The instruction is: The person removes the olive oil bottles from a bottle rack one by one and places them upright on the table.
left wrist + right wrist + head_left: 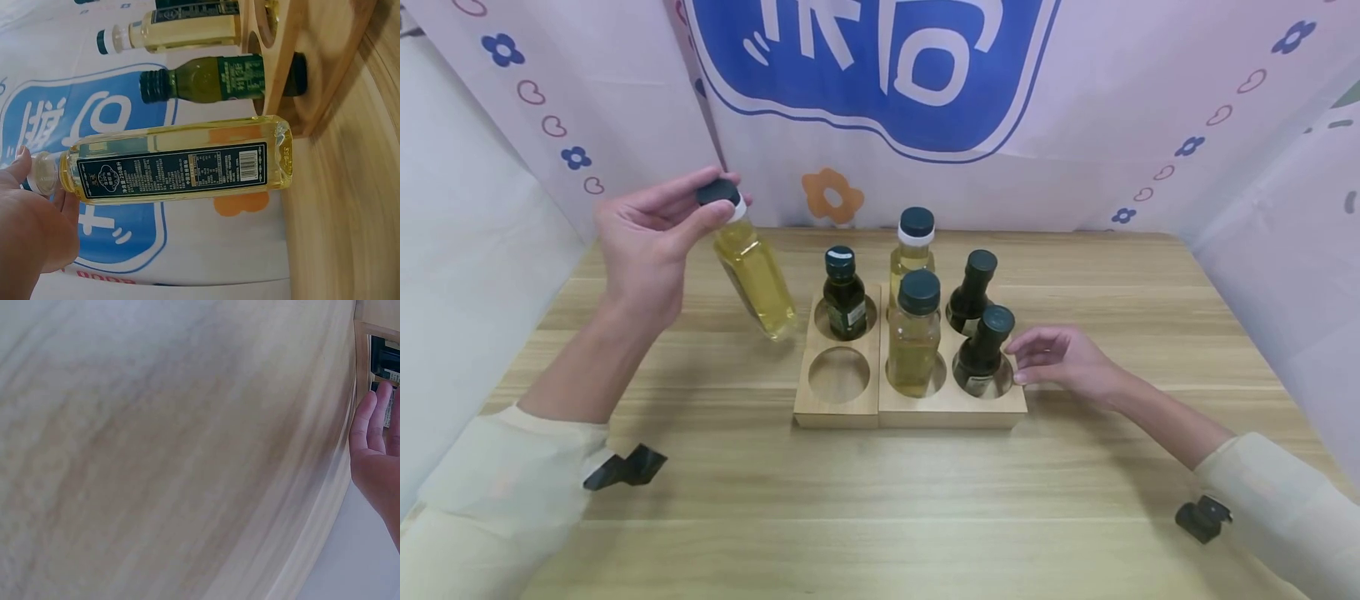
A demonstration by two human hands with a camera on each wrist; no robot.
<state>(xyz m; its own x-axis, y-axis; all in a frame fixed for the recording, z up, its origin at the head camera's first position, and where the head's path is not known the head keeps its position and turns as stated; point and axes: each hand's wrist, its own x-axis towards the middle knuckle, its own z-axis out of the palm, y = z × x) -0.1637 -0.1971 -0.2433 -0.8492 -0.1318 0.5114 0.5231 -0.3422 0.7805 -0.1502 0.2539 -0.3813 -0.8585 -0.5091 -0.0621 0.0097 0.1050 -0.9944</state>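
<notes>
My left hand pinches a tall oil bottle by its dark cap and white collar. The bottle hangs tilted left of the wooden rack, its base close over the table. In the left wrist view, a dark label with a barcode covers one side of this oil bottle. My right hand is at the rack's right end, fingertips right at its edge beside a dark green bottle. In the right wrist view, the fingers are nearly straight.
The rack also holds a small dark bottle, two clear oil bottles and another dark bottle. Its front-left round hole is bare. Behind the wooden table hangs a printed cloth.
</notes>
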